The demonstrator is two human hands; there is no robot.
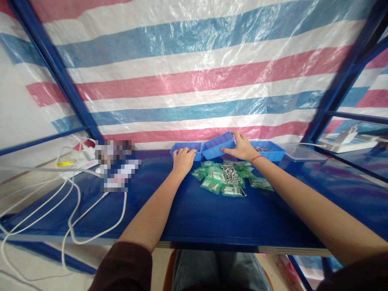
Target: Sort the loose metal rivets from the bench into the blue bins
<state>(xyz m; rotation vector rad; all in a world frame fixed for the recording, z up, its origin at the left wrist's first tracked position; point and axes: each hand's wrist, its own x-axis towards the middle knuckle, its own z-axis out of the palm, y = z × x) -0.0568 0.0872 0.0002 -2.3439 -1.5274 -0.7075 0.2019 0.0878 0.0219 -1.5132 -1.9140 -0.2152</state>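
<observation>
Right hand: fingers clamped on the tilted middle tray, thumb at its front wall. Left hand: fingers curled together on the left tray. Green packets and metal pins just in front, on the blue table. Third tray to the right.

This is a small packing or assembly station in a makeshift workshop. A blue worktop sits inside a blue metal frame, walled off at the back by a red, white and blue striped plastic tarpaulin. On the worktop lie shallow blue plastic parts trays, a heap of small green packets and loose little metal pieces. White cables trail from a power strip at the left.
</observation>
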